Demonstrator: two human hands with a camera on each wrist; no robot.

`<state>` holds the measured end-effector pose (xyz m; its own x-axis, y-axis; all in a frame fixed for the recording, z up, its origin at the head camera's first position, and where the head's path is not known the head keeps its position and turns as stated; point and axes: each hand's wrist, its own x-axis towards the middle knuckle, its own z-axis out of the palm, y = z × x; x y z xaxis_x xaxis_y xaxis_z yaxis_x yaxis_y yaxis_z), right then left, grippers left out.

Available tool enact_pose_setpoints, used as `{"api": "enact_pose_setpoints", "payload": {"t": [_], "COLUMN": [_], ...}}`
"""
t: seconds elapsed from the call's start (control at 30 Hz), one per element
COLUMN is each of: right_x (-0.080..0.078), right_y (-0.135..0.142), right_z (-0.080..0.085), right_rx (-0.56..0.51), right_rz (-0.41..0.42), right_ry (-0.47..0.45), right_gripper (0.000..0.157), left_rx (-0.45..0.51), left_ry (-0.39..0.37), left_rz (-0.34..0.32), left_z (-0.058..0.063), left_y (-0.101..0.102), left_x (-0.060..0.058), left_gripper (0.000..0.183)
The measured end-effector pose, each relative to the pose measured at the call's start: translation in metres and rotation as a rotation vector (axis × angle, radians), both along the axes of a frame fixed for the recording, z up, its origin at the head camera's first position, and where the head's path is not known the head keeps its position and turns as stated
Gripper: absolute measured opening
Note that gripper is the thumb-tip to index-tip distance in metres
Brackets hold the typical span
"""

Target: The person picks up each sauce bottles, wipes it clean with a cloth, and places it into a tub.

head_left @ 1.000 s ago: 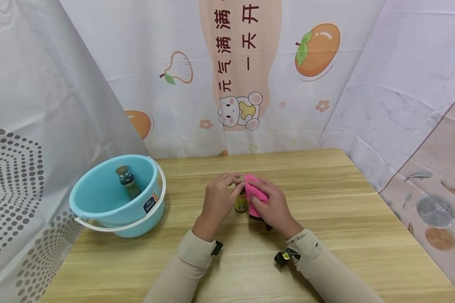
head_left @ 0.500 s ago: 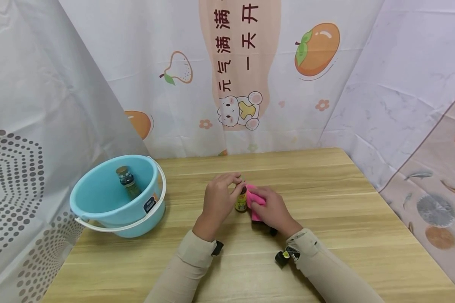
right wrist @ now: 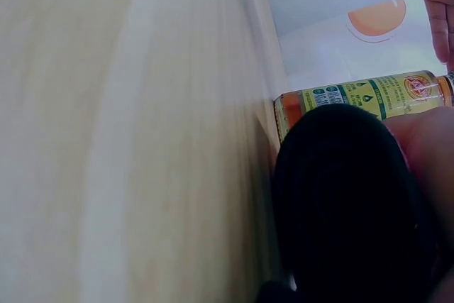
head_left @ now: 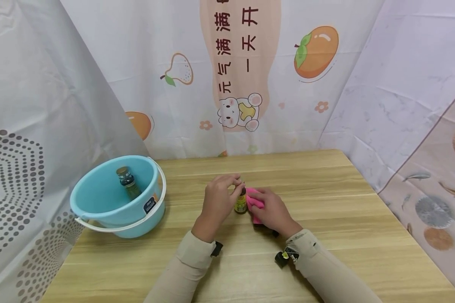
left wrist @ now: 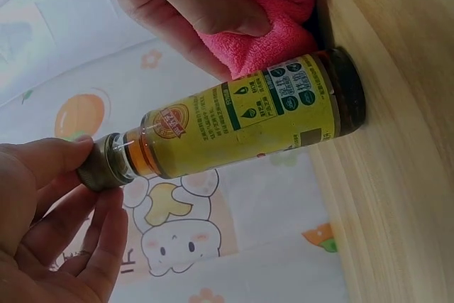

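Note:
A small glass bottle (head_left: 240,203) with a yellow-green label stands upright on the wooden table. Its metal-coloured cap (left wrist: 105,164) is pinched between the thumb and fingers of my left hand (head_left: 218,201). On the bottle's right side, my right hand (head_left: 273,211) grips a bunched pink cloth (head_left: 255,205). The cloth touches the label in the left wrist view, low on the bottle (left wrist: 245,115). A dark rounded shape (right wrist: 347,196) blocks much of the right wrist view, hiding most of the right hand and the cloth there.
At the left of the table (head_left: 318,176) stands a light-blue bucket (head_left: 98,214) with a white handle. Another dark bottle (head_left: 129,182) with a gold-brown cap leans inside it. Printed curtains (head_left: 136,50) hang behind the table and on both sides.
My right hand with the pink cloth has slid down the bottle from near its cap, showing more of the label. The left hand has stayed at the cap.

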<state>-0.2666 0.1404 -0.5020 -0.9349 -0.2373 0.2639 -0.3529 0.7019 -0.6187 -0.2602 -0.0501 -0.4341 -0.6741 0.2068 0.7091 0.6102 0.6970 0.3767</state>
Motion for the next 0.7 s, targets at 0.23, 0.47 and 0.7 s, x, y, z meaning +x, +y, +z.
{"api": "enact_pose_setpoints", "payload": {"t": [0.23, 0.47, 0.7], "right_x": [0.0000, -0.0006, 0.0018], "right_y": [0.0007, 0.0003, -0.0002], "right_z": [-0.0002, -0.0001, 0.0056], "right_rx": [0.012, 0.032, -0.018], "right_rz": [-0.005, -0.008, -0.014], "right_ry": [0.000, 0.006, 0.065], "right_gripper": [0.042, 0.042, 0.040], "left_rx": [0.005, 0.005, 0.017], "left_ry": [0.027, 0.045, 0.058], "left_rz": [0.000, 0.008, -0.007], "left_z": [-0.0006, -0.0017, -0.0017], "left_y": [0.0009, -0.0006, -0.0013], "left_x": [0.0014, 0.0019, 0.0010], "left_gripper": [0.006, 0.007, 0.008]}}
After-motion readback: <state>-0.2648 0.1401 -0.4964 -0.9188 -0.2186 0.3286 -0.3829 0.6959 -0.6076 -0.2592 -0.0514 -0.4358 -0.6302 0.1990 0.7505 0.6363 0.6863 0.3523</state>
